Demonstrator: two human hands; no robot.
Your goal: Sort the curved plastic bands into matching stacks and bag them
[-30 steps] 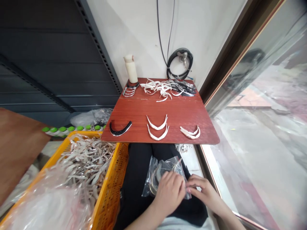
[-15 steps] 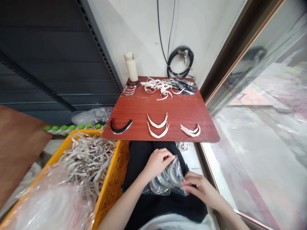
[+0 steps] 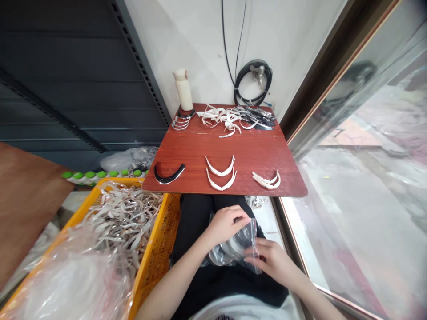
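Note:
A clear zip bag [image 3: 246, 235] lies over my lap, with several curved, shiny strips inside it. My left hand [image 3: 230, 223] pinches the bag's upper corner between thumb and fingers. Lower down, my right hand [image 3: 268, 258] grips the bag at its open-edge side, fingers closed on the plastic. On the red-brown board in front of me lie a black curved strip [image 3: 169, 177], a pair of white curved strips [image 3: 221, 181] and another white bundle [image 3: 267, 181].
The board [image 3: 187, 149] stands before my knees, with a heap of white and dark strips [image 3: 230, 118], a cream bottle [image 3: 183, 91] and coiled cable [image 3: 252, 84] at its back. At left, a yellow crate [image 3: 160, 240] holds many strips and plastic bags [image 3: 73, 284].
Both hands still hold the bag. My left hand has shifted slightly right with its corner, and my right fingers have moved left over the bag's edge.

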